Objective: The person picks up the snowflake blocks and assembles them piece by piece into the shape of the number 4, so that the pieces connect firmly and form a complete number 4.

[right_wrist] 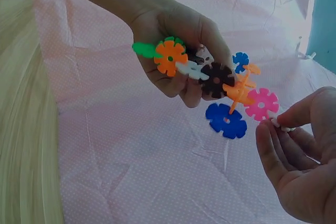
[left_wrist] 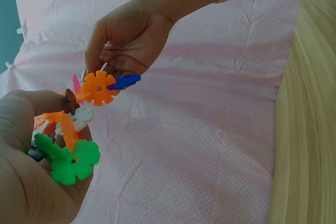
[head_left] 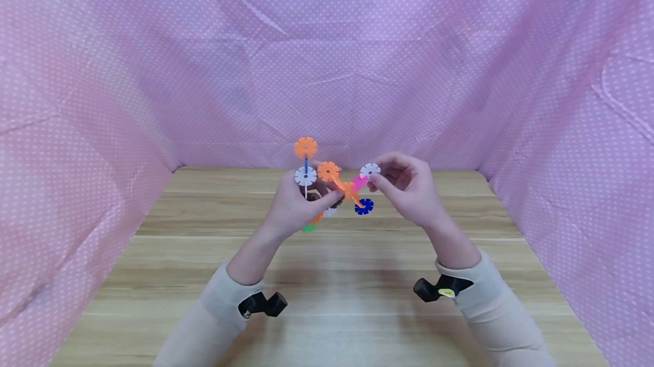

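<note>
My left hand (head_left: 298,202) holds up a joined cluster of notched plastic snowflake discs above the table. Within it the right wrist view shows a dark brown disc (right_wrist: 216,80), a pink disc (right_wrist: 262,104), a blue disc (right_wrist: 226,120) and an orange disc (right_wrist: 170,57). A green disc (left_wrist: 76,162) sits by the left palm. Between thumb and fingers my right hand (head_left: 411,191) pinches a white disc (head_left: 370,171), which meets the pink disc's edge. Whether the two are slotted together I cannot tell. Left fingers hide part of the cluster.
Below the hands lies a wood-grain table (head_left: 337,310). Pink dotted cloth (head_left: 327,71) hangs behind it and along both sides. Each sleeve carries a black wrist device (head_left: 263,303).
</note>
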Available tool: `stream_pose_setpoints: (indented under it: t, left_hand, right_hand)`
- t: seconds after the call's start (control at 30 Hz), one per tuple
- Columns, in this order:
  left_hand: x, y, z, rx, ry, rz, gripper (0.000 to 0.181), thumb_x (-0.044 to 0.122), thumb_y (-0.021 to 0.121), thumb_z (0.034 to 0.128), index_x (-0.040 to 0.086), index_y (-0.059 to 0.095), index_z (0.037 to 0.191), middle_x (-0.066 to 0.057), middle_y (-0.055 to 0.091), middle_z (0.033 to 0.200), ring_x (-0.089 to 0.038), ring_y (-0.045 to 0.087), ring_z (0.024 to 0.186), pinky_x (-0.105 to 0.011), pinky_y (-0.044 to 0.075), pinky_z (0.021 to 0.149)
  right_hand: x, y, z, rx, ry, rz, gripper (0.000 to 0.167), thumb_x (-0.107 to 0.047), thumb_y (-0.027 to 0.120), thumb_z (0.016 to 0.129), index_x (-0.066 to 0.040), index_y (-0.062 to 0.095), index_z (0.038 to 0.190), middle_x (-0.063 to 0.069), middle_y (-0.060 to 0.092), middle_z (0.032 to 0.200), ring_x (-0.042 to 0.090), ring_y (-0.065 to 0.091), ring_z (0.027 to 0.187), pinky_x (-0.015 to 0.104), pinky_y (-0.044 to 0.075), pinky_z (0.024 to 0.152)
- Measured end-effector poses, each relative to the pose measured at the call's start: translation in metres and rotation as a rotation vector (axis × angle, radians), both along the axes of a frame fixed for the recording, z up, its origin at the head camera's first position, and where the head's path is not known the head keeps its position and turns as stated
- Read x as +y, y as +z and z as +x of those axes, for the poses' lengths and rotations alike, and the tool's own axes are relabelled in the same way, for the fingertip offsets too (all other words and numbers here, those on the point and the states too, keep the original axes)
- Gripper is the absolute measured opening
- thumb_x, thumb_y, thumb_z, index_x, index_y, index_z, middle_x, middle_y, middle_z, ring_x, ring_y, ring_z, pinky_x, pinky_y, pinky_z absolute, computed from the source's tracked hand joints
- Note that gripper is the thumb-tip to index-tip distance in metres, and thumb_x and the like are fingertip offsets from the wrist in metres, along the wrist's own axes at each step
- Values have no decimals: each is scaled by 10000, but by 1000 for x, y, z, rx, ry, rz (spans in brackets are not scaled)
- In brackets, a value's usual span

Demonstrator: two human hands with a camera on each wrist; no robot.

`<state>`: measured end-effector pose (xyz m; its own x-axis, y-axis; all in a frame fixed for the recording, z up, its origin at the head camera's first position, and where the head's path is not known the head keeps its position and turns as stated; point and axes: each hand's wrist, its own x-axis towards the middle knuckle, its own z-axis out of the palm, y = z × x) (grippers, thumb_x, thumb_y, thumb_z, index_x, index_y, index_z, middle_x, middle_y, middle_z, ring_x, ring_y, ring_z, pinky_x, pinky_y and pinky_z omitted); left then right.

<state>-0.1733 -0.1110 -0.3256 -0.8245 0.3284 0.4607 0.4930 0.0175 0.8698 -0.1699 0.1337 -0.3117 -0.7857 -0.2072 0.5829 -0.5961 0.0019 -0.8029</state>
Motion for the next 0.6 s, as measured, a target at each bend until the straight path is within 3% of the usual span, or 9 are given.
stream_pose_setpoints:
  t: [0.13, 0.23, 0.3, 0.4, 0.47, 0.6]
  left_hand:
    - [-1, -2, -2, -8, -25, 34, 330, -39, 800, 886, -27, 661, 1186, -211, 758, 938, -103, 657, 730, -173, 532, 545]
    - [-3, -3, -2, -14, -31, 55, 413, -57, 801, 877, -36, 646, 1259, -193, 742, 931, -87, 640, 715, -155, 442, 505]
    - [-5, -5, -3, -9, -24, 55, 449, -50, 809, 870, -22, 644, 1287, -171, 734, 959, -96, 657, 748, -158, 443, 511]
    - [-8, -9, -4, 17, 8, 22, 461, -18, 844, 851, 6, 655, 1270, -155, 743, 1060, -143, 697, 878, -186, 563, 643]
    - [-10, -12, -5, 19, 43, -3, 486, -4, 869, 834, 22, 655, 1270, -145, 746, 1146, -169, 703, 981, -223, 627, 769]
    - [-13, -16, -5, -47, 109, 20, 548, -29, 882, 816, 22, 636, 1303, -160, 726, 1225, -153, 708, 1050, -256, 677, 917]
  right_hand:
    - [0, 1, 1, -44, -20, -12, 114, 189, 678, 907, 167, 634, 1011, -45, 754, 897, 102, 752, 772, 295, 712, 722]
    - [2, -1, 1, -87, -15, -57, 132, 189, 655, 922, 83, 652, 1000, -29, 746, 912, 102, 759, 813, 340, 718, 756]
    - [2, -3, 2, -117, -9, -97, 200, 188, 636, 932, 1, 668, 993, -22, 746, 920, 101, 764, 825, 349, 718, 771]
    - [3, -5, 1, -158, -9, -171, 303, 193, 610, 945, -100, 675, 988, -23, 754, 929, 102, 773, 831, 341, 718, 786]
    - [2, -7, 1, -180, -13, -227, 318, 194, 593, 958, -113, 672, 984, -16, 762, 935, 110, 778, 840, 340, 718, 801]
    - [2, -9, -1, -220, -50, -324, 310, 192, 571, 976, -103, 665, 965, -2, 767, 935, 113, 780, 864, 342, 715, 826]
